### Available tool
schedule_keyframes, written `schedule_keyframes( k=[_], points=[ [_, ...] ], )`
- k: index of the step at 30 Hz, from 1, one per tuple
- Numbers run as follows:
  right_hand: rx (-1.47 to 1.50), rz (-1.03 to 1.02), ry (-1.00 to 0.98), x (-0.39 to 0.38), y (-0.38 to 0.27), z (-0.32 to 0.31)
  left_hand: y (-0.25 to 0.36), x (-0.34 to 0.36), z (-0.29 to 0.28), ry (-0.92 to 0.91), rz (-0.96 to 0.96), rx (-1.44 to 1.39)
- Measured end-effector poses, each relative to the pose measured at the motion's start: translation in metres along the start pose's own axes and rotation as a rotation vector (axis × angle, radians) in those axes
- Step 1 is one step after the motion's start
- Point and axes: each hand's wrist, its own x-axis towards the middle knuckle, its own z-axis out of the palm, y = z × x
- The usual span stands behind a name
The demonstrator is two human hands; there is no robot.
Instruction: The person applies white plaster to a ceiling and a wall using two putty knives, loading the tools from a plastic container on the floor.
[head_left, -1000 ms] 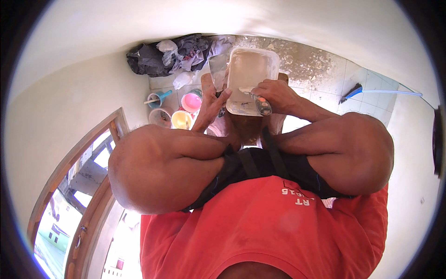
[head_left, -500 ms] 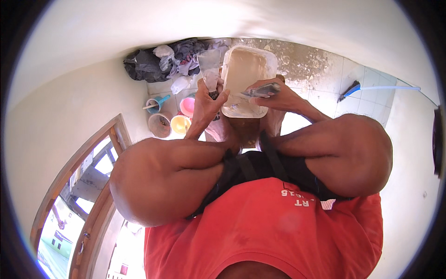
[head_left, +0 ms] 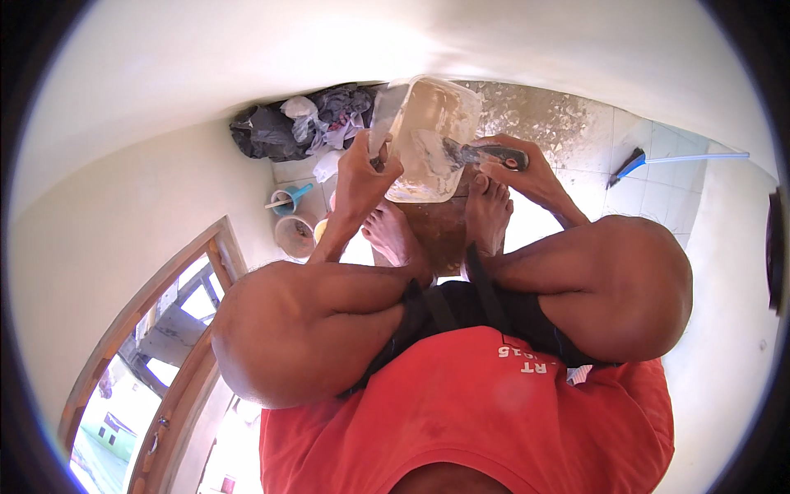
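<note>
My left hand (head_left: 360, 179) is closed around a wide scraper (head_left: 383, 115) whose blade points up at the left side of a white plastic tub (head_left: 453, 100) coated with beige paste. My right hand (head_left: 525, 176) grips a putty knife (head_left: 504, 158) by its dark handle, its blade in the white paste inside the tub. Both bare feet show below the tub, on a brown wooden surface (head_left: 428, 235).
Black and white bags (head_left: 263, 132) lie along the wall at the back left. A blue dipper (head_left: 285, 198) and buckets (head_left: 295, 235) stand at the left, near a wooden-framed opening (head_left: 216, 230). A blue broom (head_left: 632, 165) is at the right, by debris-strewn tiles (head_left: 551, 115).
The tub has shifted and turned slightly, showing more of my feet. My left hand has come up along its side. The putty knife in my right hand now lies more sideways in the paste.
</note>
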Motion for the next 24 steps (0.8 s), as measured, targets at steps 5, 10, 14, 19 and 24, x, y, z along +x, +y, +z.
schedule_keyframes(
  k=[5, 10, 14, 19, 24],
  points=[
    [0.13, 0.084, -0.012, -0.013, 0.007, 0.001, -0.018, -0.009, 0.003, -0.01, 0.01, 0.05],
    [0.111, 0.041, 0.013, -0.029, 0.016, 0.003, -0.02, -0.012, 0.006, -0.065, -0.023, -0.146],
    [0.053, -0.033, 0.033, -0.034, 0.024, 0.002, -0.041, -0.006, 0.007, -0.227, -0.157, -0.307],
    [-0.082, -0.075, -0.023, -0.038, 0.015, -0.001, -0.036, -0.006, -0.004, -0.371, -0.27, -0.341],
    [-0.469, -0.433, 0.034, -0.037, 0.018, -0.003, -0.026, -0.005, -0.001, -0.159, -0.254, -0.243]
  ],
)
